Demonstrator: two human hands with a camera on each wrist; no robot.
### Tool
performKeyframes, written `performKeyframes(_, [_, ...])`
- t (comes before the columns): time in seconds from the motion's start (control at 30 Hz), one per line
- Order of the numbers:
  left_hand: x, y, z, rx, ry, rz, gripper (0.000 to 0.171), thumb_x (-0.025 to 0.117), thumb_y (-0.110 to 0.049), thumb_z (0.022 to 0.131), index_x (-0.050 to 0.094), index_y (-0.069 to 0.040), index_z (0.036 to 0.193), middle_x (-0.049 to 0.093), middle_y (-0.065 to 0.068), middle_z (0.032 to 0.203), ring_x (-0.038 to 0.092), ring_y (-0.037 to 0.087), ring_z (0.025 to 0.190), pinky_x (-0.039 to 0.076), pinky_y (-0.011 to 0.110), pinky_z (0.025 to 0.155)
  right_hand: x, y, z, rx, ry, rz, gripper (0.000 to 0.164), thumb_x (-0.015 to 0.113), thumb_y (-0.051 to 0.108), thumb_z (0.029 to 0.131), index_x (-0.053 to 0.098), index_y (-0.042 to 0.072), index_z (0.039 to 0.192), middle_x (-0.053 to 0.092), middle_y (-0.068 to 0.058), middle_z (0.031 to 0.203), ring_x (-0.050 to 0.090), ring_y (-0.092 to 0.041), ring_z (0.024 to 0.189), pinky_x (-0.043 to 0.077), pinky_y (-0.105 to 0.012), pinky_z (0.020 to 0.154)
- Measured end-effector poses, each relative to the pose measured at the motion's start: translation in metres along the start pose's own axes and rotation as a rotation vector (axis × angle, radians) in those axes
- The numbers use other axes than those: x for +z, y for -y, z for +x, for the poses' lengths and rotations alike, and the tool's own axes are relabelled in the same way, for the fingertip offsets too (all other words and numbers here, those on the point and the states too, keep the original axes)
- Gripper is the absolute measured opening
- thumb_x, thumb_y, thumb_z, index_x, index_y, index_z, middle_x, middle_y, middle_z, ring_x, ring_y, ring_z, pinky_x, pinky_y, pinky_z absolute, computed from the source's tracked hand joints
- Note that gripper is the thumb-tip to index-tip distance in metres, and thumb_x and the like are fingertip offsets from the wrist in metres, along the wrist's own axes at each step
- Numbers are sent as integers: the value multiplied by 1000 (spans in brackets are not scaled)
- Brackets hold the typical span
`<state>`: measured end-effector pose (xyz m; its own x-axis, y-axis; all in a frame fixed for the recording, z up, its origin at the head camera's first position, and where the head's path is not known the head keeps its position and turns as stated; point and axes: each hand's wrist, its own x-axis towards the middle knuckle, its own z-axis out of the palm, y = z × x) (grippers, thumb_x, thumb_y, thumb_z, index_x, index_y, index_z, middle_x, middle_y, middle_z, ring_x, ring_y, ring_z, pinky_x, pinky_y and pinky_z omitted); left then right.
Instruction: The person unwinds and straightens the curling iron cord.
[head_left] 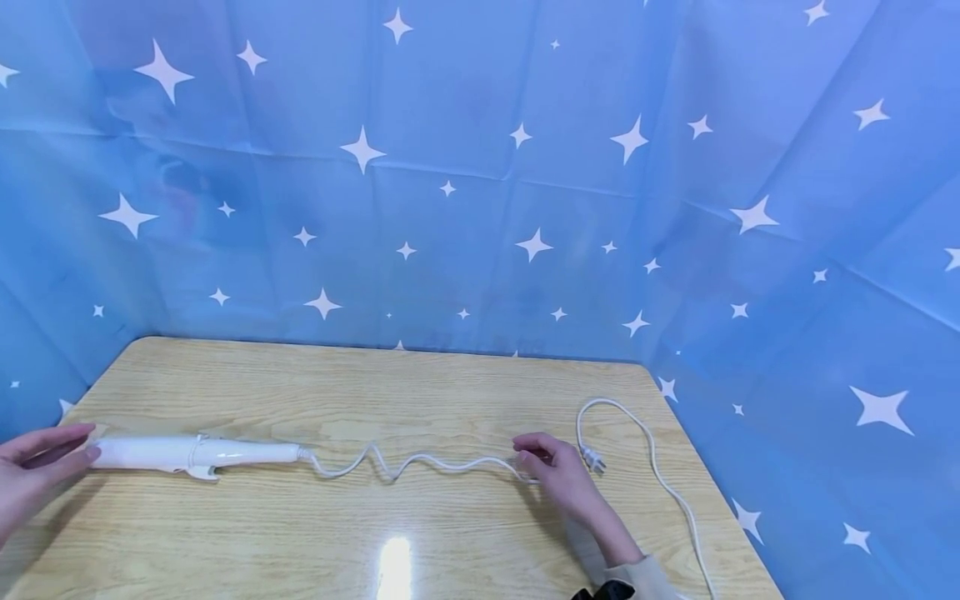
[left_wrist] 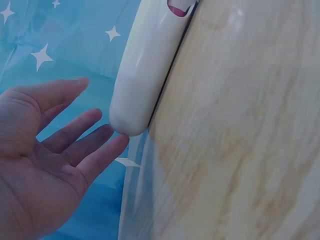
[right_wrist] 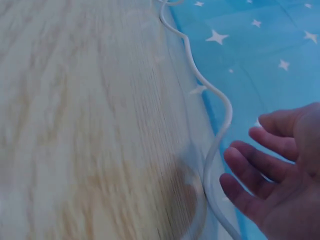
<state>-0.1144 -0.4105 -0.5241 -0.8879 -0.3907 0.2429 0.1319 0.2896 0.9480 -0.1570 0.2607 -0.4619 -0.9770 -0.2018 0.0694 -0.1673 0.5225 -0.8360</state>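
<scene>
A long white hair-styling iron (head_left: 150, 452) lies lengthwise at the left of the table, its rounded end to the left. My left hand (head_left: 30, 483) is at that end; in the left wrist view its fingers are extended and the fingertips meet or nearly meet the iron's tip. From the other end a white power cord (head_left: 450, 467) runs right in loose waves. My right hand (head_left: 566, 479) is over the cord's right stretch, fingers loosely bent; in the right wrist view the cord passes beside the fingertips, not gripped. The two-pin plug (head_left: 594, 461) lies just beyond the right hand.
Wood-grain table (head_left: 300, 533) fills the lower view, with a bright glare spot near the front. Past the right hand the cord loops back and runs toward the front right. A blue star-printed curtain (head_left: 480, 200) hangs behind and at both sides.
</scene>
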Motion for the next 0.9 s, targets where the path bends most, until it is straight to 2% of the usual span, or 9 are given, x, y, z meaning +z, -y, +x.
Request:
performKeyframes(0.2, [-5, 1, 3, 39, 21, -51, 50, 73, 12, 86, 78, -34, 104, 67, -35, 95, 60, -21, 87, 49, -2, 72, -4, 0, 1, 1, -22, 7, 29, 65, 10, 101, 67, -2, 127, 70, -13, 121, 65, -24, 108, 57, -24, 92])
performKeyframes(0.33, [-4, -6, 4, 46, 42, -51, 48, 74, 11, 86, 78, -32, 106, 68, -34, 97, 60, -22, 90, 49, -2, 74, -6, -1, 3, -6, -35, 27, 29, 65, 7, 101, 66, -3, 128, 70, -15, 121, 66, -27, 111, 56, -24, 94])
performKeyframes(0.43, [1, -20, 2, 12, 59, -11, 47, 76, 6, 88, 76, -38, 104, 65, -38, 97, 58, -24, 88, 48, -4, 72, -7, -1, 4, -7, -44, 46, 29, 64, 5, 101, 66, -2, 129, 70, -16, 122, 65, -28, 112, 57, -25, 94])
performKeyframes(0.57, [14, -49, -4, -7, 101, 32, 40, 77, 1, 90, 76, -35, 107, 64, -39, 98, 58, -23, 88, 47, -4, 71, -8, 0, 7, -15, -44, 28, 31, 63, 6, 102, 64, -2, 132, 68, -16, 125, 64, -27, 113, 57, -26, 96])
performKeyframes(0.7, [29, -76, -7, -16, 147, 80, 31, 77, -9, 94, 75, -24, 121, 64, -39, 103, 59, -22, 91, 44, -4, 71, -10, 3, 14, -32, -52, -1, 33, 62, 5, 102, 62, -4, 134, 67, -18, 128, 63, -28, 115, 56, -30, 100])
performKeyframes(0.77, [37, -88, -6, -23, 165, 111, 35, 76, -17, 95, 71, -21, 130, 62, -40, 105, 56, -23, 93, 44, -3, 70, -11, 5, 17, -40, -65, -14, 34, 62, 4, 102, 61, -4, 135, 65, -19, 130, 63, -29, 116, 56, -32, 101])
performKeyframes(0.9, [57, -107, 1, 22, 231, 176, 48, 74, -26, 97, 62, -10, 140, 58, -40, 109, 53, -24, 96, 46, -1, 72, -14, 10, 22, -54, -81, -19, 36, 60, 4, 103, 58, -4, 138, 61, -23, 135, 62, -32, 119, 55, -40, 104])
